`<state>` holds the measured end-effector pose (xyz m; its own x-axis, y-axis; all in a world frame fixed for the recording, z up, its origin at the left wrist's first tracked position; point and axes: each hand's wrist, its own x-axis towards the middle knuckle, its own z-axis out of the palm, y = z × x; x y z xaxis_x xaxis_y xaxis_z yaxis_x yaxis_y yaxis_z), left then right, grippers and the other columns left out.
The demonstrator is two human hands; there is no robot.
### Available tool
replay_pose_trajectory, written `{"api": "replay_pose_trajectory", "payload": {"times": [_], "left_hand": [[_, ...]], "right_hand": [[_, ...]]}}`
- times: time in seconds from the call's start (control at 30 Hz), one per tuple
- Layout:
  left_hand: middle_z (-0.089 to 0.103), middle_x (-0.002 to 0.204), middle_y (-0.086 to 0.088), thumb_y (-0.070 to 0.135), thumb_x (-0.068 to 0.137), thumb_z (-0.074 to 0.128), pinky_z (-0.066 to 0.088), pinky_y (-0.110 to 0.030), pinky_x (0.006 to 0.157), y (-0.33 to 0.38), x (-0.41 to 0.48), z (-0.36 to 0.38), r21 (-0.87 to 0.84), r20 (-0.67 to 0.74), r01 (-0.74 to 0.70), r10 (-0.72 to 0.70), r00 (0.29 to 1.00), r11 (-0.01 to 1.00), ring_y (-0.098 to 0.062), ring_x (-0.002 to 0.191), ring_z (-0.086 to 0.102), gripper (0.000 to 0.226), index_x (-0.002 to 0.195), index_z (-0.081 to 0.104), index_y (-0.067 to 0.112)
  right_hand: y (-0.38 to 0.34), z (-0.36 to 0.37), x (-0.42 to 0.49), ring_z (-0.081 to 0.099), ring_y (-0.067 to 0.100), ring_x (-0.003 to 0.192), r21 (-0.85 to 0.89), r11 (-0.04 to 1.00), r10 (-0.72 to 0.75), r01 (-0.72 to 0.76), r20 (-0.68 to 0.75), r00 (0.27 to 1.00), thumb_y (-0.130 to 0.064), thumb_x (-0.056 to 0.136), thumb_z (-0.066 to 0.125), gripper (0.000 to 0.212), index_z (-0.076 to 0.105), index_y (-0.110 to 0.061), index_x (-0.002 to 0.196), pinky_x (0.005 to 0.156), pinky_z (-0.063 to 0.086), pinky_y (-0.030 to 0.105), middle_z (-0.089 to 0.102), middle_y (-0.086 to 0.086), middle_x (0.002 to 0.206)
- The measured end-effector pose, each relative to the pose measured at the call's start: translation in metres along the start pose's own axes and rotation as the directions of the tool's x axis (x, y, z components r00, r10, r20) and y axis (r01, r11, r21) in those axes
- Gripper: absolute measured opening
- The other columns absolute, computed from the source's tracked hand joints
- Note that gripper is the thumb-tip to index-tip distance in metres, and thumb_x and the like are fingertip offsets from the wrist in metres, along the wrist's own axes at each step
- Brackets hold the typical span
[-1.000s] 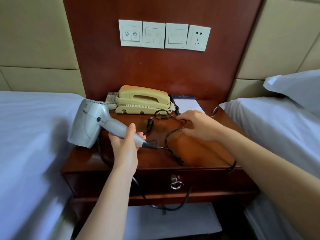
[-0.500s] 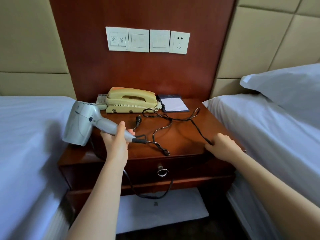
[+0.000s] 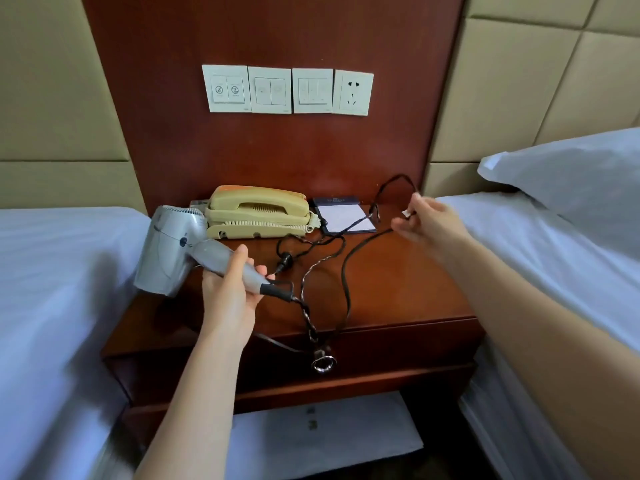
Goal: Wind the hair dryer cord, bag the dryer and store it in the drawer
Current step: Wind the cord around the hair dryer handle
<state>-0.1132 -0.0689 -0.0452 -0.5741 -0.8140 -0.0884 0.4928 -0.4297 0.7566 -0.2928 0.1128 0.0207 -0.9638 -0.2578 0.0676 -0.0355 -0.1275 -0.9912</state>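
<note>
My left hand [image 3: 230, 289] grips the handle of a silver hair dryer [image 3: 173, 251], held above the left front of the wooden nightstand [image 3: 398, 292]. Its black cord [image 3: 344, 271] runs from the handle end, twists down to the front edge, then loops back across the top. My right hand [image 3: 427, 221] is raised over the nightstand's back right corner and pinches a stretch of that cord, a loop arching above the fingers. The black plug [image 3: 285, 260] lies on the top near the phone. The drawer [image 3: 381, 355] below is closed, with a metal ring pull [image 3: 323, 362].
A beige telephone [image 3: 258, 213] and a notepad [image 3: 344, 216] sit at the back of the nightstand. Wall switches and a socket [image 3: 352, 92] are above. White beds flank both sides, with a pillow [image 3: 568, 174] at right. A white sheet [image 3: 322, 434] lies under the nightstand.
My right hand, holding the cord, has risen from the nightstand's front right edge to the back right, lifting a loop of cord. The dryer stays in my left hand.
</note>
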Motion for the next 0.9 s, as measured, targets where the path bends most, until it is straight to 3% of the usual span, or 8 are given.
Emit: {"api": "replay_pose_trajectory", "payload": {"times": [0.2, 0.33, 0.5, 0.6, 0.7, 0.8, 0.83, 0.9], "left_hand": [[0.051, 0.077, 0.0, 0.015, 0.093, 0.057, 0.053, -0.025, 0.052, 0.002, -0.001, 0.007, 0.025, 0.091, -0.043, 0.04, 0.995, 0.999, -0.01, 0.058, 0.054, 0.02, 0.111, 0.051, 0.012], [0.05, 0.077, 0.0, 0.014, 0.093, 0.056, 0.052, -0.026, 0.051, -0.002, 0.001, 0.008, 0.006, 0.117, -0.034, 0.033, 0.993, 0.999, -0.01, 0.06, 0.053, 0.021, 0.113, 0.05, 0.011], [0.05, 0.079, -0.002, 0.013, 0.094, 0.054, 0.055, -0.027, 0.051, -0.004, 0.007, 0.009, 0.015, 0.139, -0.062, 0.06, 0.989, 0.998, -0.01, 0.058, 0.058, 0.024, 0.117, 0.047, 0.013], [0.052, 0.085, -0.004, 0.012, 0.094, 0.053, 0.059, -0.03, 0.056, -0.007, 0.011, 0.011, -0.004, 0.136, -0.061, 0.061, 0.989, 0.998, -0.013, 0.067, 0.061, 0.04, 0.132, 0.041, 0.015], [0.052, 0.096, -0.006, 0.01, 0.094, 0.053, 0.059, -0.033, 0.056, -0.014, 0.015, 0.015, -0.039, 0.088, -0.029, 0.032, 0.996, 0.999, -0.017, 0.078, 0.06, 0.053, 0.142, 0.031, 0.019], [0.051, 0.103, -0.008, 0.01, 0.094, 0.053, 0.06, -0.035, 0.059, -0.023, 0.016, 0.019, -0.083, 0.079, 0.01, -0.004, 0.997, 0.997, -0.018, 0.081, 0.06, 0.054, 0.142, 0.03, 0.021], [0.052, 0.103, -0.007, 0.01, 0.094, 0.054, 0.06, -0.036, 0.061, -0.025, 0.015, 0.021, -0.088, 0.075, 0.019, -0.012, 0.997, 0.996, -0.018, 0.083, 0.06, 0.055, 0.142, 0.029, 0.021], [0.052, 0.1, -0.006, 0.01, 0.094, 0.053, 0.058, -0.039, 0.067, -0.026, 0.013, 0.025, -0.093, 0.071, 0.025, -0.018, 0.997, 0.995, -0.019, 0.085, 0.061, 0.056, 0.142, 0.027, 0.022]], "right_hand": [[-0.016, 0.029, 0.037, 0.067, 0.016, 0.085, -0.262, 0.918, -0.297, 0.298, 0.043, 0.954, -0.021, 0.096, 0.04, 0.029, 0.05, -0.022, 0.069, 0.085, 0.052, 0.037, 0.057, -0.001, 0.064], [-0.035, 0.048, 0.053, 0.049, 0.009, 0.067, -0.392, 0.803, -0.436, 0.449, 0.126, 0.891, -0.019, 0.096, 0.042, 0.012, 0.051, -0.018, 0.089, 0.058, 0.038, 0.021, 0.063, 0.002, 0.088], [-0.061, 0.063, 0.072, 0.045, 0.009, 0.068, -0.456, 0.683, -0.534, 0.57, 0.221, 0.816, -0.018, 0.095, 0.043, 0.008, 0.051, -0.017, 0.093, 0.057, 0.035, 0.016, 0.053, -0.005, 0.08], [-0.054, 0.064, 0.075, 0.051, 0.012, 0.071, -0.588, 0.531, -0.496, 0.61, 0.368, 0.787, -0.021, 0.097, 0.04, 0.018, 0.054, -0.015, 0.106, 0.06, 0.039, 0.02, 0.057, 0.005, 0.098], [-0.024, 0.059, 0.079, 0.052, 0.031, 0.116, -0.748, 0.283, -0.269, 0.6, 0.538, 0.799, -0.024, 0.098, 0.039, 0.038, 0.04, -0.017, 0.136, 0.091, 0.04, 0.032, 0.05, 0.014, 0.135], [0.006, 0.053, 0.067, 0.049, 0.033, 0.122, -0.786, 0.342, -0.018, 0.515, 0.542, 0.84, -0.028, 0.098, 0.041, 0.058, 0.014, -0.024, 0.149, 0.099, 0.039, 0.037, 0.051, 0.013, 0.137], [0.013, 0.051, 0.058, 0.052, 0.033, 0.119, -0.79, 0.356, -0.006, 0.499, 0.532, 0.847, -0.028, 0.098, 0.041, 0.058, 0.014, -0.024, 0.149, 0.097, 0.041, 0.037, 0.055, 0.012, 0.133], [0.024, 0.048, 0.036, 0.056, 0.032, 0.11, -0.78, 0.318, -0.065, 0.539, 0.549, 0.833, -0.027, 0.097, 0.042, 0.046, 0.033, -0.018, 0.141, 0.09, 0.045, 0.038, 0.062, 0.012, 0.121]]}}
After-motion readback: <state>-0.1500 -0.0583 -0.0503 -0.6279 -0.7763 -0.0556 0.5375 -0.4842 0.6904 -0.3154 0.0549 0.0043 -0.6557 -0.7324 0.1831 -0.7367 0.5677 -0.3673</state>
